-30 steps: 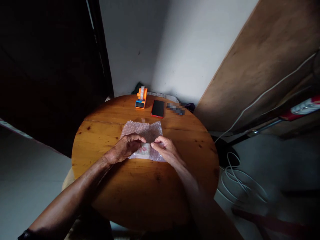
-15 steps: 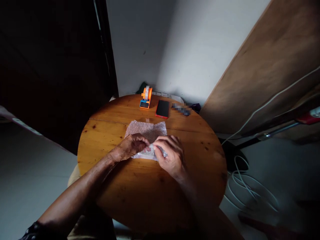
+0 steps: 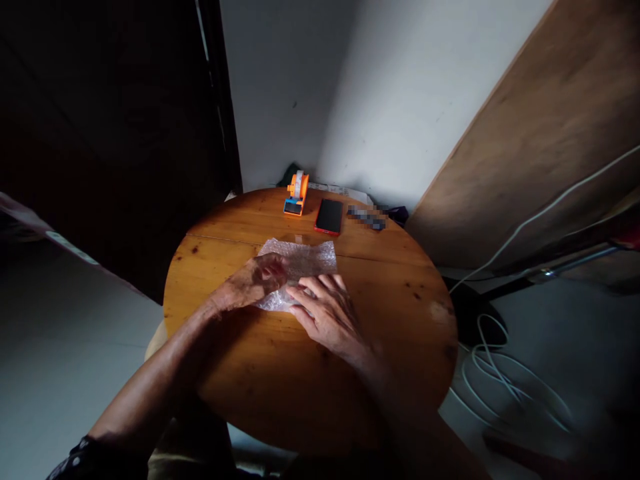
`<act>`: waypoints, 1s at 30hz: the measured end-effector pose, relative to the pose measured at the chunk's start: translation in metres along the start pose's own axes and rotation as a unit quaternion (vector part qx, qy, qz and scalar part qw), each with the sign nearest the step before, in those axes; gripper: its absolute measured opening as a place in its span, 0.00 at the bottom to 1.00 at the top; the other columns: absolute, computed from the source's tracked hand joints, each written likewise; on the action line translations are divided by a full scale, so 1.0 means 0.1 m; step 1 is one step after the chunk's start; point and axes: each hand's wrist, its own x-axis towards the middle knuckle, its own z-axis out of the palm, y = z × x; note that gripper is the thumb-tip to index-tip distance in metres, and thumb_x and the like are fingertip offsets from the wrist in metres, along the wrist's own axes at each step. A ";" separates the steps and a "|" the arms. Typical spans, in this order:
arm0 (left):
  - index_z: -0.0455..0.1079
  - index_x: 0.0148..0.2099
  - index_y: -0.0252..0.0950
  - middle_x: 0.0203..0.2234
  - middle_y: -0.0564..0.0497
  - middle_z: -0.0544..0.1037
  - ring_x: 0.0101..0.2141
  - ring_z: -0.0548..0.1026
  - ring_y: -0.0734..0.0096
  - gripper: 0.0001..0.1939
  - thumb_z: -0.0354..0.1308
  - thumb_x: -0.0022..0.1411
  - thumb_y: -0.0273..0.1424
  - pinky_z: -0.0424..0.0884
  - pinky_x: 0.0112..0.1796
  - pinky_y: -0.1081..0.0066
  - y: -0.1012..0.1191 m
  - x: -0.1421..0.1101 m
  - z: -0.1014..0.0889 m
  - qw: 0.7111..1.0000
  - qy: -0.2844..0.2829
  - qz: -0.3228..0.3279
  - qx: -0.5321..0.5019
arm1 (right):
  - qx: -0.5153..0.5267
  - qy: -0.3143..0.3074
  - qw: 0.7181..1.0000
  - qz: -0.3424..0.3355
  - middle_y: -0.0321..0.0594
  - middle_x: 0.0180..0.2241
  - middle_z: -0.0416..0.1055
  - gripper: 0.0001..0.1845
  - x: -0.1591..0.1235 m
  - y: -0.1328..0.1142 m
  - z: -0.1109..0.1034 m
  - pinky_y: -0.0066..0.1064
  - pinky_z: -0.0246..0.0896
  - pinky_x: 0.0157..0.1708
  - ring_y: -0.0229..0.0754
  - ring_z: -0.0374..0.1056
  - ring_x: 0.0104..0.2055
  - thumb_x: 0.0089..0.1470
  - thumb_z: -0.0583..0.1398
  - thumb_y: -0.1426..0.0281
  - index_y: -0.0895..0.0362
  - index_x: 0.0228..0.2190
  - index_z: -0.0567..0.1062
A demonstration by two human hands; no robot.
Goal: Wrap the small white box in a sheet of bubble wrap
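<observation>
A sheet of clear bubble wrap (image 3: 313, 260) lies on the round wooden table (image 3: 280, 360), its near part folded over. My right hand (image 3: 327, 310) rests on the near right of the wrap with its fingers stretched and slightly spread. Over the left side of the wrap is my left hand (image 3: 257, 277), its fingers loosely curled and apart, with nothing visible in them. Both hands cover much of the near fold, so whatever is inside it is hidden.
Toward the back of the table stand an orange tape dispenser (image 3: 299, 193), a red-edged phone (image 3: 329, 217) and a blurred-out dark item (image 3: 367, 217). White wall (image 3: 300, 87) rises behind. A coiled white cable (image 3: 495, 373) lies on the floor at right.
Both hands were pinching the near edge of the bubble wrap. Now my right hand has flattened onto it, and my left hand has loosened and shifted slightly up. The view has shifted slightly.
</observation>
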 end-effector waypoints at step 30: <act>0.70 0.31 0.34 0.19 0.52 0.74 0.18 0.69 0.74 0.14 0.68 0.47 0.37 0.60 0.19 0.75 0.04 -0.26 -0.08 0.934 0.081 -0.331 -0.109 | -0.121 -0.029 0.992 0.000 0.42 0.42 0.71 0.09 0.05 -0.15 0.09 0.41 0.51 0.43 0.48 0.61 0.44 0.63 0.55 0.74 0.52 0.42 0.73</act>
